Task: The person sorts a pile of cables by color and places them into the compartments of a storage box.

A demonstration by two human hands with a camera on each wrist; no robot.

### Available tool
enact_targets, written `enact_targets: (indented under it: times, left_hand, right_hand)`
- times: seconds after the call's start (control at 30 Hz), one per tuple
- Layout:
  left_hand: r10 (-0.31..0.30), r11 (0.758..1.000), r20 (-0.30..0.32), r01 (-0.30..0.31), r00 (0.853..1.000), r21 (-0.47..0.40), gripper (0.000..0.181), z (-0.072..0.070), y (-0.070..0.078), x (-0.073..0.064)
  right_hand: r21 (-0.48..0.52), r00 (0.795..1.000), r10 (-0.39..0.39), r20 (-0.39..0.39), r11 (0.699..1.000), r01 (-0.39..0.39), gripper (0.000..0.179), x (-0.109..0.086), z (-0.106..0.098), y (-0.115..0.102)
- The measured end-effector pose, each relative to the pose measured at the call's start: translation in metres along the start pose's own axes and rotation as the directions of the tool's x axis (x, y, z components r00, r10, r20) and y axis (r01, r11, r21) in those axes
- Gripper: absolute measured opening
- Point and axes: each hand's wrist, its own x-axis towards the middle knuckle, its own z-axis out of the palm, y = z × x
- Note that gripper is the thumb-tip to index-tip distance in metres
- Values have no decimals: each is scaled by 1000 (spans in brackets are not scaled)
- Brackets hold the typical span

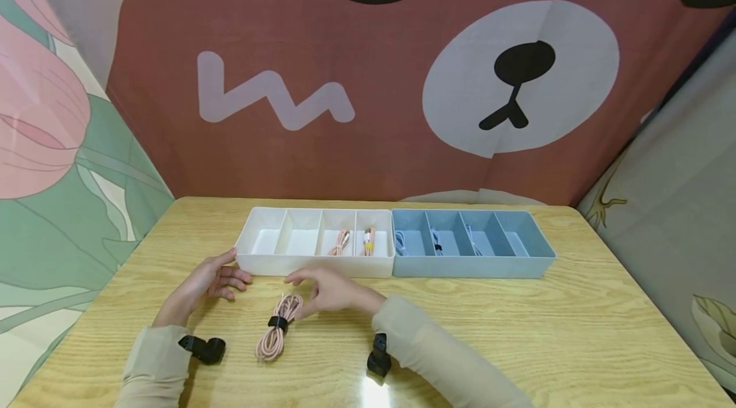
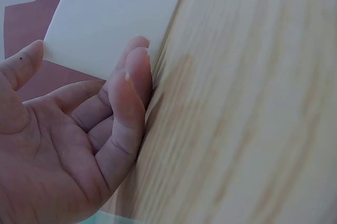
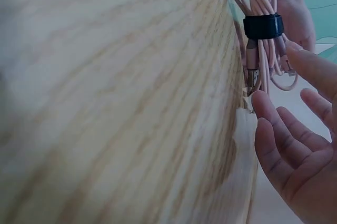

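Observation:
A coiled pink cable [image 1: 271, 343] lies on the table, bound in the middle by a black strap [image 3: 263, 27]; its metal plug points toward my right hand in the right wrist view. My right hand [image 1: 332, 290] is just right of the coil, fingers loosely bent, the thumb tip overlapping the cable's edge. My left hand [image 1: 208, 283] is at the left front corner of the white divided box [image 1: 316, 266]. There its thumb or forefinger tip meets the box edge, while the other fingers [image 2: 126, 103] hang loosely curled beside the wall.
Two right-hand compartments of the white box hold pink cables [image 1: 368, 242], one with a yellow band. A blue divided box [image 1: 471, 267] adjoins it on the right, with blue cables [image 1: 437, 242] in several compartments. Behind the wooden table [image 1: 575, 331] hangs a printed curtain [image 1: 379, 140].

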Motion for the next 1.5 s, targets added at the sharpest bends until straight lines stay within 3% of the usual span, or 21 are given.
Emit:
enact_targets:
  times: [0.23, 0.6, 0.77, 1.0, 1.1, 1.27, 1.5]
  left_hand:
    - [-8, 1000, 14, 8, 1000, -24, 57, -1, 0, -2]
    - [-19, 1000, -1, 19, 1000, -4, 63, 1, 0, -2]
    - [-17, 1000, 4, 18, 1000, -9, 62, 0, 0, -2]
    - [-14, 1000, 9, 14, 1000, -12, 60, -1, 1, -2]
    - [-13, 1000, 10, 13, 1000, -11, 59, 0, 1, -2]
    - [-11, 1000, 12, 11, 1000, -11, 60, 0, 2, -2]
    - [-9, 1000, 15, 10, 1000, -25, 55, 0, 1, -2]
  right_hand:
    - [-131, 999, -36, 41, 990, 41, 65, 10, 5, 2]
    - [-274, 986, -117, 115, 951, 145, 45, 15, 7, 0]
    - [-255, 991, -96, 95, 960, 117, 32, 15, 8, 1]
    - [-187, 997, -27, 69, 982, 40, 32, 13, 9, -1]
    - [-223, 998, 1, 68, 975, 14, 35, 12, 8, -2]
    - [-307, 996, 14, 93, 951, 15, 26, 10, 6, -5]
    - [-316, 995, 26, 97, 949, 6, 29, 7, 3, -5]
